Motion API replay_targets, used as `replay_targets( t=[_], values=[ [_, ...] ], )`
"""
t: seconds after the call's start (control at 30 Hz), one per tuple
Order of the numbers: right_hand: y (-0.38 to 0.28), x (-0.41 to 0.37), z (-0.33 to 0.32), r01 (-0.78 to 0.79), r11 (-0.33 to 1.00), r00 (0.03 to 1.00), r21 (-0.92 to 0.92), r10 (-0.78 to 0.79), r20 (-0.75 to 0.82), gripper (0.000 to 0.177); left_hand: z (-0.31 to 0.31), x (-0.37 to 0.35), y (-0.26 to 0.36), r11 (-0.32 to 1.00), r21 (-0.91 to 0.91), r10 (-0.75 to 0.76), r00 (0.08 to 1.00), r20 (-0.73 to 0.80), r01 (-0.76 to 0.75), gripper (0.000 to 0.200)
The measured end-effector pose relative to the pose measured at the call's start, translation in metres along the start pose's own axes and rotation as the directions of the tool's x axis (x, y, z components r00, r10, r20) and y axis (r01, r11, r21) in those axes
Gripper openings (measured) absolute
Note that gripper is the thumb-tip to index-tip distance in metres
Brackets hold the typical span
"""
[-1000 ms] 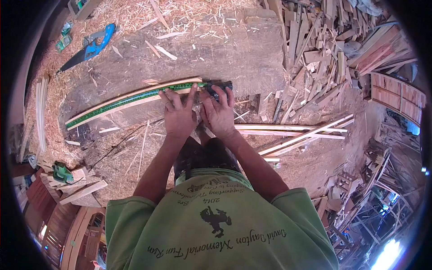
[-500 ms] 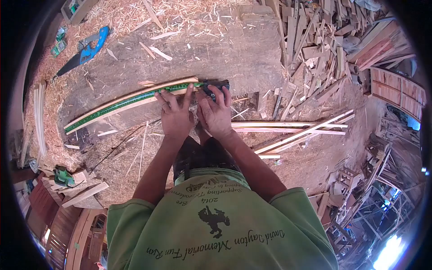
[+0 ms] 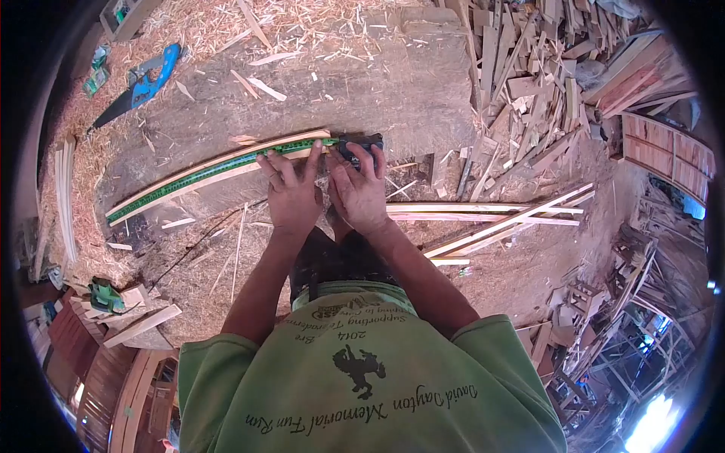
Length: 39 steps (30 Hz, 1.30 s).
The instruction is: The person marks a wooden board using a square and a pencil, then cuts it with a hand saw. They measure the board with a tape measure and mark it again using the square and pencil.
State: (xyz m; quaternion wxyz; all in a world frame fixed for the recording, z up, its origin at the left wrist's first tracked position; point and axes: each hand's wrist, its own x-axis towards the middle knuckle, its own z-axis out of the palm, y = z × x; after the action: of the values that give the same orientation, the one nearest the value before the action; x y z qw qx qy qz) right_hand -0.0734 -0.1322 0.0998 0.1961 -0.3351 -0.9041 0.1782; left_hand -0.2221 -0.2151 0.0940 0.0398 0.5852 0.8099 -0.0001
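Observation:
A green tape measure blade lies stretched along a narrow wooden strip on the wide board. Its black case sits at the strip's right end, with the fingers of my right hand curled over it. My left hand rests just left of the case, fingers spread and tips touching the blade and strip. The two hands are side by side, the thumbs close together. Part of the case is hidden under the right fingers.
The worn board carries shavings and splinters. A blue-handled saw lies at the upper left, and a green tool at lower left. Long strips lie on the right. Scrap wood is heaped at the upper right.
Almost nothing differs. Both hands, the tape and the strip keep their places, with only a very slight shift of the whole view.

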Motion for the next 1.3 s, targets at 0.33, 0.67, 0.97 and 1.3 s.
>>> replay_targets(
  t=[0.33,0.67,0.97,1.3],
  values=[
    [-0.001,0.001,-0.002,-0.014,1.000,0.999,0.019,0.014,0.029,0.049,-0.001,0.000,0.001,1.000,-0.023,-0.019,1.000,0.023,0.020,0.101],
    [-0.013,0.019,-0.019,-0.078,0.997,0.992,-0.002,0.078,0.096,0.036,0.003,0.000,-0.001,1.000,0.002,0.011,0.999,0.041,-0.011,0.105],
    [-0.008,0.032,-0.055,-0.231,0.962,0.971,0.148,0.220,0.090,0.048,-0.002,0.000,-0.002,0.999,0.030,0.030,0.999,0.026,-0.031,0.104],
    [0.010,0.036,-0.017,-0.200,0.975,0.957,-0.102,0.216,0.191,0.088,-0.031,0.006,-0.023,0.991,0.032,0.125,0.991,0.039,-0.127,0.084]
  ],
)
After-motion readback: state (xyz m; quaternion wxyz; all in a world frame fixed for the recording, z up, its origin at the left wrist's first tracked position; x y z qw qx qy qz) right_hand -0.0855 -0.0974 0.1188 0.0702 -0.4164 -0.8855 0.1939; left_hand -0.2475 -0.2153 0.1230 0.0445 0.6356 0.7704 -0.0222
